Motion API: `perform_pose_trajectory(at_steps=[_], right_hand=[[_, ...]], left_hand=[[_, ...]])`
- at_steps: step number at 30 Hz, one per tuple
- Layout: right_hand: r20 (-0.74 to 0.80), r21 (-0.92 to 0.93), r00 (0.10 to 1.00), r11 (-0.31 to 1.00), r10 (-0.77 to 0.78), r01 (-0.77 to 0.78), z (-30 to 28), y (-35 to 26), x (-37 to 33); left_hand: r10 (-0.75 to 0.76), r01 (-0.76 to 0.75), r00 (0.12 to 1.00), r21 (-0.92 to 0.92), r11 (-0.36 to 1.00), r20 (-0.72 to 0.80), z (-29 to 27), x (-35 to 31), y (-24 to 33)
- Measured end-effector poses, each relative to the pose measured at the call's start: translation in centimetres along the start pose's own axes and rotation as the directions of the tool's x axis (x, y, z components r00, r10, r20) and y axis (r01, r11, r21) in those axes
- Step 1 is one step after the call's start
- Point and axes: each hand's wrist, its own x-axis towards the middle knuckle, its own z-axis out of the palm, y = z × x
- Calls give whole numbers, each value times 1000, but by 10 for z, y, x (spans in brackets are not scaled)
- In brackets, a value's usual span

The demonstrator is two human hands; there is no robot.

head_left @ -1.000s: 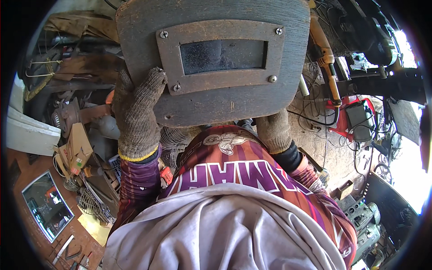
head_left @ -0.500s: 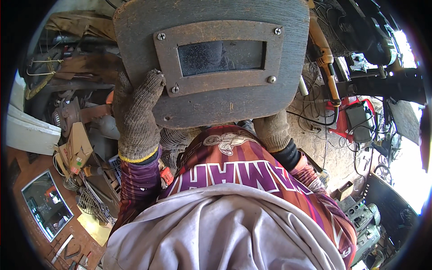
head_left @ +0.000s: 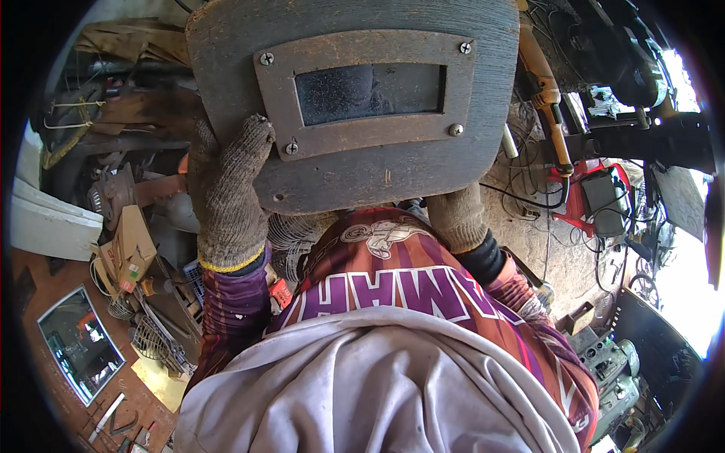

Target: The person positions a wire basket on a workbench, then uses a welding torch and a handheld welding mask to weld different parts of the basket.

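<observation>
Welding shield (head_left: 377, 167) is up in front of me, dark window (head_left: 366, 92) facing me, screwed-on frame (head_left: 362, 138) around it. Left hand (head_left: 228, 192), gloved, clamps the shield's left edge: thumb on the near face by the frame's lower-left corner, fingers mostly behind. Right hand (head_left: 459, 217), also gloved, sits partly behind the lower edge; fingers hidden, can't tell its grip. Orange power tool (head_left: 545, 94) off to the right, grey box (head_left: 606, 201) beyond it, cardboard box (head_left: 132, 245) on my left
</observation>
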Motion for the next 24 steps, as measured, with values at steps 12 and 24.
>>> perform_pose_trajectory(at_steps=[12, 24], right_hand=[[20, 299, 968, 923, 248, -243, -5, -13, 9], [156, 490, 888, 747, 433, -450, 6, 0, 2]], left_hand=[[35, -35, 999, 11, 999, 22, -3, 2, -1], [30, -29, 1000, -65, 997, 2, -2, 13, 0]])
